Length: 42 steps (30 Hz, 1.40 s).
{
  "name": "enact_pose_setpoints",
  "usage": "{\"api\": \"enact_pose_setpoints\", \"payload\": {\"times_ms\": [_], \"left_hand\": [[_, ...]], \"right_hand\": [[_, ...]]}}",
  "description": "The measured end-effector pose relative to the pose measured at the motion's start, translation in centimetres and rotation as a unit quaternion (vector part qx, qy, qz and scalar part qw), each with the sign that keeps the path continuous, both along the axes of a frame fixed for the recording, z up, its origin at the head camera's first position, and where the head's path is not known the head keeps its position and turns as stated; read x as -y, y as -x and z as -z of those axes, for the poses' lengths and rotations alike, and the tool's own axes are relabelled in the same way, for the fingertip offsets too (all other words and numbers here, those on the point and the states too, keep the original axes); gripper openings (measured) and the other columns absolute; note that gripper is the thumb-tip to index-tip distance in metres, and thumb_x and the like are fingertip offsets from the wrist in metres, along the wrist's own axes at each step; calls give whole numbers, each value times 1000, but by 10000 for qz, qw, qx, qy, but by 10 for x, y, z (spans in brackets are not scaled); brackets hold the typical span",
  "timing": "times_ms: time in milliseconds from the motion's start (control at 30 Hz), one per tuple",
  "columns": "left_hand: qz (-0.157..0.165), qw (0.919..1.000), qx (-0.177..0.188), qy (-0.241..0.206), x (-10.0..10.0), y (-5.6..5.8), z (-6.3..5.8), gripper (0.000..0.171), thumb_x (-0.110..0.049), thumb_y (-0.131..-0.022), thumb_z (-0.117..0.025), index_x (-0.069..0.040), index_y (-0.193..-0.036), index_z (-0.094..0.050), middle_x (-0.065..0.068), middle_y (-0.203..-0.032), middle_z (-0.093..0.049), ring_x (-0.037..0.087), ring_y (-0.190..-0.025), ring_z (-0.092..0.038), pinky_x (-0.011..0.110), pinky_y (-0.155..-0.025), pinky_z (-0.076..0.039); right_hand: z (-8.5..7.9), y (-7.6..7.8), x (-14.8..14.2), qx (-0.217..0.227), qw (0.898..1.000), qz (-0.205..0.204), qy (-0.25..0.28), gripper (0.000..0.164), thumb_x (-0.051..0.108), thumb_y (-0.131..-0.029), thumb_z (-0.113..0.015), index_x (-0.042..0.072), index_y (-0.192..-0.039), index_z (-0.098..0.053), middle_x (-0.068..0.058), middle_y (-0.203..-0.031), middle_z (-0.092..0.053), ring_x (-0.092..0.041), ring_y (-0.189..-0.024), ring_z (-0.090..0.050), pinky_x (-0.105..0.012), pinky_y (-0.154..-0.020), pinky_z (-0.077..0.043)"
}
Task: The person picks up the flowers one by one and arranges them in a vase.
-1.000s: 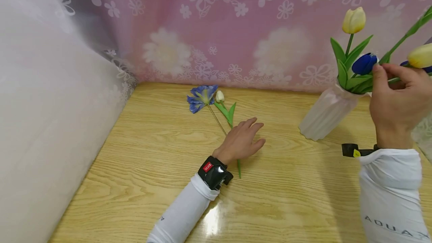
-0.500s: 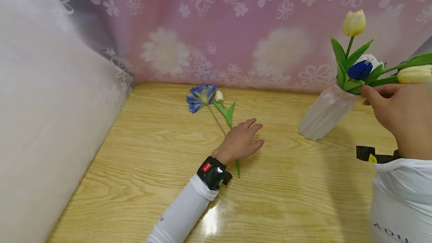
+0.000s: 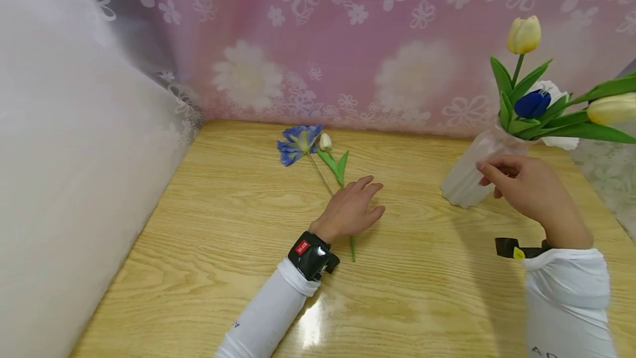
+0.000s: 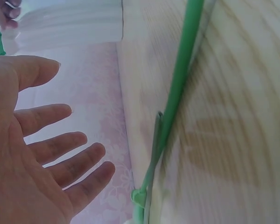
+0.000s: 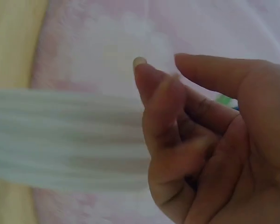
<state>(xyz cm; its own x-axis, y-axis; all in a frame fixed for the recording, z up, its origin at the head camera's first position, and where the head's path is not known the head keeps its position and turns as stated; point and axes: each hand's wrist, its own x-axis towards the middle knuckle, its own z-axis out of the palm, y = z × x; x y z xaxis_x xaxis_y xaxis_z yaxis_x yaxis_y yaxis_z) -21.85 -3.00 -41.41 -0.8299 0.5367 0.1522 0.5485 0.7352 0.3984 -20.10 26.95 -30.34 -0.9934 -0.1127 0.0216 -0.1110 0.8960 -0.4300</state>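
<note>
My left hand (image 3: 348, 206) hovers palm-down over the table, fingers spread and relaxed, holding nothing. Beneath it lie the stems of a blue ruffled flower (image 3: 300, 140) and a white tulip (image 3: 325, 142); a green stem (image 4: 177, 79) crosses the left wrist view, apart from the fingers. My right hand (image 3: 529, 189) is in front of a white ribbed vase (image 3: 469, 178), fingers loosely curled. Thumb and forefinger are apart in the right wrist view, with nothing between them. In the vase are yellow-white tulips (image 3: 524, 35), a dark blue tulip (image 3: 533, 104) and a white bloom (image 3: 558, 93), partly hidden by leaves.
A pink flowered curtain (image 3: 328, 65) hangs along the back of the wooden table (image 3: 223, 269). Pale cloth (image 3: 64, 153) lines the left side. Some tulip leaves and a yellow-white tulip lean far out to the right of the vase.
My right hand has let go of the tulip stem, which now leans right from the vase's mouth. It has moved down and left, in front of the vase. The left hand stays nearly still.
</note>
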Motion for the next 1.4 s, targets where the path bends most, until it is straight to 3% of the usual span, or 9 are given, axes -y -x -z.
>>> {"api": "enact_pose_setpoints", "payload": {"times_ms": [133,400,667,1000,1400], "left_hand": [[-87,9999,-51,51,5,0,2,49,-38,-98,-51,-13,-140,-49,10,-146,-40,26,-126,-46,39,-96,-44],[-281,9996,-32,32,16,0,5,48,-36,-98,-52,-13,-140,-50,10,-145,-41,26,-126,-46,42,-95,-44],[-408,9991,126,58,27,-2,8,49,-36,-98,-51,-12,-141,-48,11,-146,-40,28,-128,-44,42,-99,-41],[-628,9978,203,62,41,-3,9,50,-37,-98,-51,-13,-142,-46,11,-147,-39,29,-129,-42,44,-98,-40],[-933,9952,271,75,58,-3,13,50,-35,-97,-54,-12,-140,-49,13,-146,-40,30,-128,-43,44,-97,-42]], "right_hand": [[18,6,7,-25,9992,-256,301,49,45,-99,-48,1,-113,-65,-7,-85,-68,-21,-71,-61,-32,-58,-45],[49,15,27,407,9943,-634,755,47,43,-100,-47,1,-112,-65,-11,-94,-68,-21,-77,-64,-33,-63,-48],[72,23,44,662,9923,-790,692,52,47,-99,-46,2,-115,-65,-11,-97,-68,-20,-78,-63,-34,-61,-47],[87,33,74,747,9889,-1120,625,49,46,-99,-47,3,-114,-67,-7,-96,-69,-19,-76,-64,-33,-59,-46],[108,43,111,1045,9787,-1334,1162,35,29,-99,-54,-1,-113,-66,-10,-96,-67,-22,-78,-64,-33,-63,-50]]}}
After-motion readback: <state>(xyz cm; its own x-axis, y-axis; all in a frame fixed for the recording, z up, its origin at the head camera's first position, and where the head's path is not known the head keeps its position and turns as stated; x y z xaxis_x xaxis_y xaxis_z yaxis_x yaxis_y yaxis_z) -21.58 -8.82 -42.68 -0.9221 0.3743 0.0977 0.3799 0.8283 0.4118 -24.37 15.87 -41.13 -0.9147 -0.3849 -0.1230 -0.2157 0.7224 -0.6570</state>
